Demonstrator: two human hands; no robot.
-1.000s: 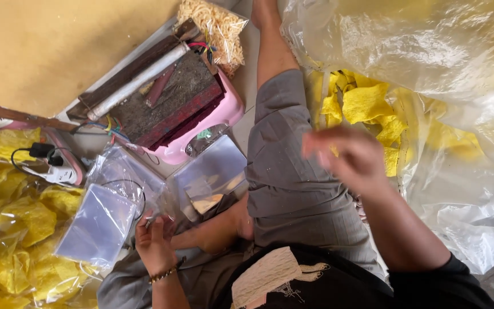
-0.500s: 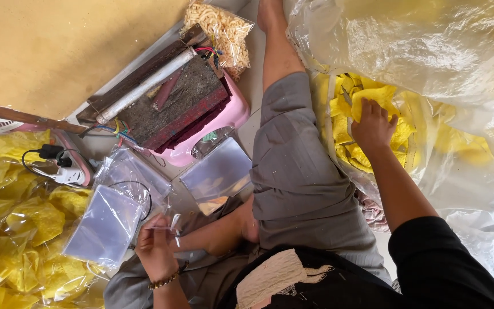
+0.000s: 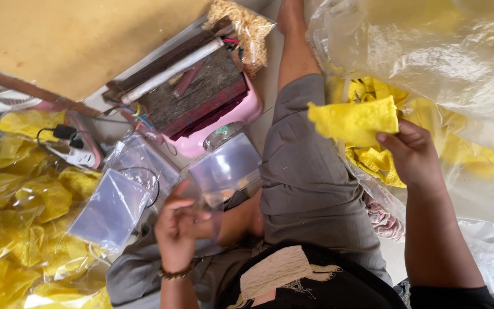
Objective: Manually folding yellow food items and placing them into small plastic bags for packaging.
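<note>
- The right hand (image 3: 413, 151) is pinching a folded yellow wafer (image 3: 354, 121) above the knee, its long axis lying crosswise.
- The left hand (image 3: 177, 224) is gripping a small clear bag (image 3: 224, 171).
- A big clear sack (image 3: 430, 51) of yellow wafers is lying at right.

- Black shirt (image 3: 338, 286) with a beige printed patch (image 3: 273, 274)
- Grey shorts (image 3: 307, 183)
- Beaded bracelet (image 3: 174, 274) on left wrist
- Bare forearms and feet

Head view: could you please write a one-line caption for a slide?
Seated person's right hand lifts a yellow cracker from a big plastic bag; left hand holds a small clear bag.
</note>
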